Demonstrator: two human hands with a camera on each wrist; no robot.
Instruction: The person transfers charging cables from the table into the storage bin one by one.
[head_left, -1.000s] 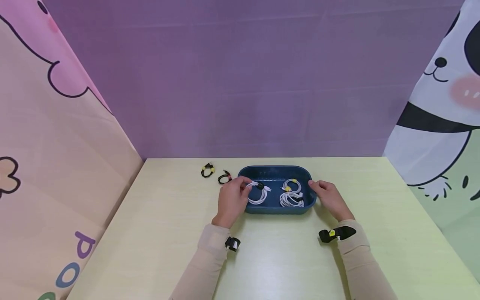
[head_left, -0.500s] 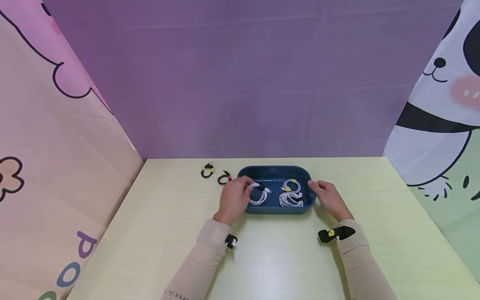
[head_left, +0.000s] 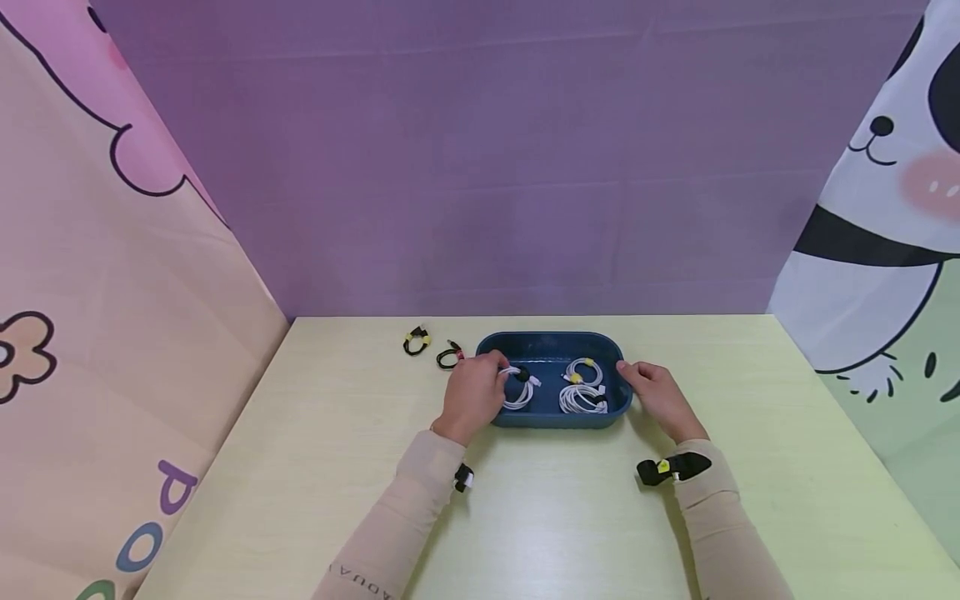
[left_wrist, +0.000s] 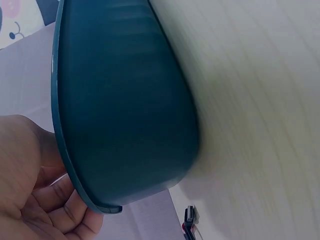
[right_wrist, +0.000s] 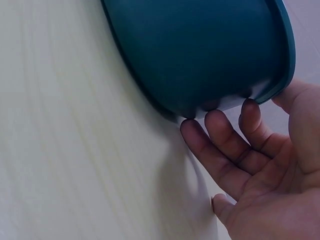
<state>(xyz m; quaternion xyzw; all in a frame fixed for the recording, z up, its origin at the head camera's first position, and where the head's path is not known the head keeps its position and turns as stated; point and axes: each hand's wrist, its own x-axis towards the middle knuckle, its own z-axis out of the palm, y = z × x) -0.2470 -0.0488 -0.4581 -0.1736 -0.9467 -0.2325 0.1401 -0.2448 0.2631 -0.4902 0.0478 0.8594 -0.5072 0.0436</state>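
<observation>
A dark blue tray [head_left: 551,422] stands on the table, its near wall toward me. Over its left end reaches my left hand [head_left: 471,398], the fingers pinching a coiled white cable with a black tie [head_left: 520,395] inside; the fingertips are partly hidden behind the hand. In the left wrist view that hand [left_wrist: 50,200] lies behind the rim and the cable does not show. My right hand [head_left: 660,398] holds the tray's right end, thumb at the rim. Its fingers [right_wrist: 227,137] touch the outer wall in the right wrist view.
Two more coiled white cables lie at the tray's right: one with yellow ties [head_left: 592,367], one thicker with a black tie [head_left: 576,400]. Left of the tray, on the table [head_left: 555,517], are a black cable with yellow ties [head_left: 416,341] and one with a red tie [head_left: 447,358].
My left hand has shifted slightly right over the tray's left end, and the cable at its fingers has moved a little right with it. The right hand and tray stay practically still.
</observation>
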